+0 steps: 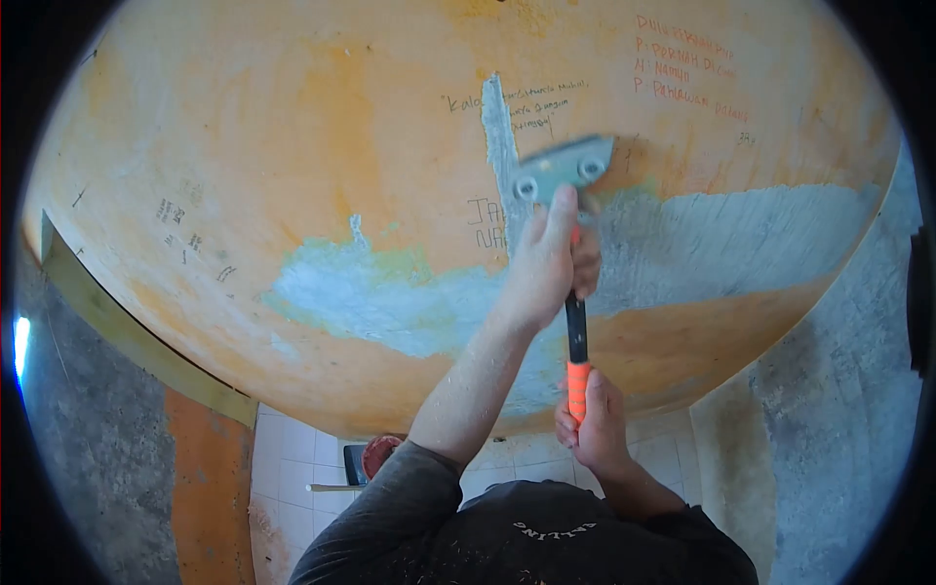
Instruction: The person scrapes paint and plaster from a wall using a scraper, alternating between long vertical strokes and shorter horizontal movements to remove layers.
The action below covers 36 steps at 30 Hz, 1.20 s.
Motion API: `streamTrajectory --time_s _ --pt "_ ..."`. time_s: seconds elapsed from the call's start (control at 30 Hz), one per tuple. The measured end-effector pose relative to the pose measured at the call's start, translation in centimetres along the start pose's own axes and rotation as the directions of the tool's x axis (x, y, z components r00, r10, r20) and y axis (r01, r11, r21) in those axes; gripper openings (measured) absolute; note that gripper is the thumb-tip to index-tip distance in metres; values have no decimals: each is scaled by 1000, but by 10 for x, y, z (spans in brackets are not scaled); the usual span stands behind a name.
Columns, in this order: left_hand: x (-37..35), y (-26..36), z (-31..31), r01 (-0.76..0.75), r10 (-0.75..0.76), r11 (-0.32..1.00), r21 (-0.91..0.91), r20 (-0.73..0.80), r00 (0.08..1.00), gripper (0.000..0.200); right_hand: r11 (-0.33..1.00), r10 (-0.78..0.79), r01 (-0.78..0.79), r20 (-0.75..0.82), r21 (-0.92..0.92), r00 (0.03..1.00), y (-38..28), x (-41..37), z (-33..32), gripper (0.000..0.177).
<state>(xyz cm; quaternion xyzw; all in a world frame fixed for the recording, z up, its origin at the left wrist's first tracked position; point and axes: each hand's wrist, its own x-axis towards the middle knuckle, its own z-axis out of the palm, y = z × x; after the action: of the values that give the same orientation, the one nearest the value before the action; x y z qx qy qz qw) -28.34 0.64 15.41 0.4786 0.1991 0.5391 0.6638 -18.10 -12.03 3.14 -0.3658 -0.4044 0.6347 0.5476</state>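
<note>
Now, an orange wall fills the frame, its paint stripped to grey in a band across the centre and right. The scraper is at centre, blade flat on that wall. The left hand is clamped on the shaft under the blade, and the right hand grips the orange handle end below. White tiles show lower left.

Dark short-sleeved shirt, white lettering
</note>
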Motion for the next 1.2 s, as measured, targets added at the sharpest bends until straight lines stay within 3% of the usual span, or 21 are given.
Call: streamTrajectory --time_s 0.1,0.23,0.37,0.43,0.53,0.67,0.8,0.93,1.03,1.13,1.2 --pt "-8 -12 -3 70 -70 998 1 -4 998 45 999 31 -31 -19 25 999 10 -3 -6 48" --pt "10 15 6 -69 68 997 47 26 997 42 999 -33 33 4 -24 999 -9 14 6 49" --pt "10 16 1 -57 55 998 12 97 994 41 998 -49 48 27 29 998 -4 17 5 50" --pt "1 4 -2 30 -30 999 -42 13 999 41 999 -53 52 28 3 998 4 12 3 50" --pt "6 10 0 0 0 999 50 3 1000 40 1000 -1 1 12 24 1000 -3 11 9 50" --pt "20 36 11 -83 80 995 50 49 996 41 998 -56 55 5 42 998 -21 26 20 50" --pt "8 22 2 -10 10 1000 2 13 1000 41 998 -56 56 -1 4 998 -10 19 14 49" --pt "21 36 8 -97 97 991 91 -1 995 43 998 -62 62 -6 5 998 -24 24 20 49" --pt "29 57 17 -122 120 992 41 54 991 44 995 -101 101 -4 -1 995 -39 33 29 48" --pt "22 46 8 -96 96 995 -5 77 992 43 982 -183 183 4 -51 983 -31 33 26 47" --pt "16 37 6 -45 46 999 -10 48 998 43 993 -116 116 -15 -16 993 -19 24 22 48"
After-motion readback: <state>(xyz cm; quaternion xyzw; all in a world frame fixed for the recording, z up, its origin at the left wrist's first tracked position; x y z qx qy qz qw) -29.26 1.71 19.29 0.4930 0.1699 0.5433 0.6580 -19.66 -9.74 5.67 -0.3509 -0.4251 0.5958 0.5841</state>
